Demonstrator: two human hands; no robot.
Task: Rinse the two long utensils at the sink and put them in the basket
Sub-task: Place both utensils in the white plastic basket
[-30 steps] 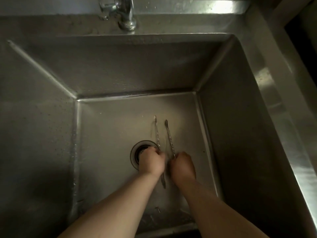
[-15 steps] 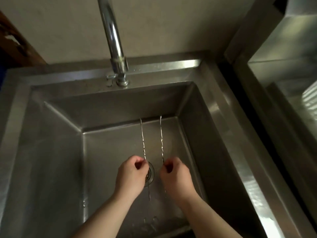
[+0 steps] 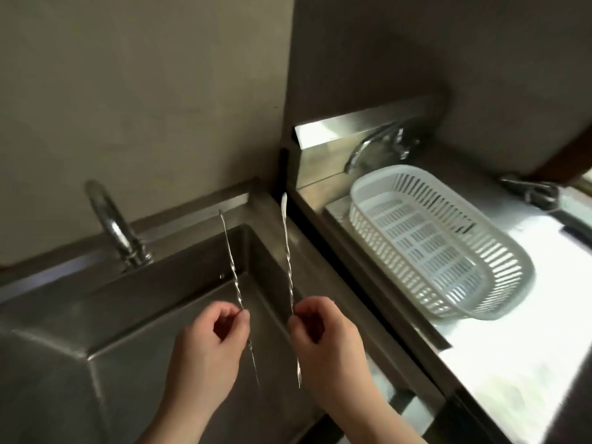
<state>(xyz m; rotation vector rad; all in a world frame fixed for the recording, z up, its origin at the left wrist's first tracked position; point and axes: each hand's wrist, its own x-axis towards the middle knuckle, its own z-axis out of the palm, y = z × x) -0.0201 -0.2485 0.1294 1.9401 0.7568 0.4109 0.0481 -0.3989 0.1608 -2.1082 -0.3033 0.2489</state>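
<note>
Nearest the camera, two bare forearms come up from six o'clock, side by side with a small gap between them. The left hand (image 3: pixel 208 341) is pinched closed around the shaft of a long twisted metal utensil (image 3: pixel 231 261), thumb and fingers meeting at about its lower third. The right hand (image 3: pixel 323 334) is clamped in the same pinch on a second long utensil (image 3: pixel 287 251). The hands do not touch one another, and the two utensils stand nearly upright and roughly parallel, near each other but apart. Each has a short thin end hanging below the fist; the one under the right hand ends in small fork-like prongs, while the other's lower tip is too blurred to tell. The upper tip of the right utensil is flattened and bright.

Both utensils are held above the right part of the steel sink (image 3: pixel 96 315), whose basin fills the frame from seven to nine o'clock. Beyond the left hand, at about ten o'clock, a curved faucet (image 3: pixel 110 225) rises from the sink's back ledge.

To the right, at about two to three o'clock, a white slotted plastic basket (image 3: pixel 499 245) sits on a bright counter (image 3: pixel 512 363), well apart from the hands. Behind it a second tap (image 3: pixel 374 142) curves out, blurred. A plain wall (image 3: pixel 144 91) closes the scene at twelve o'clock.
</note>
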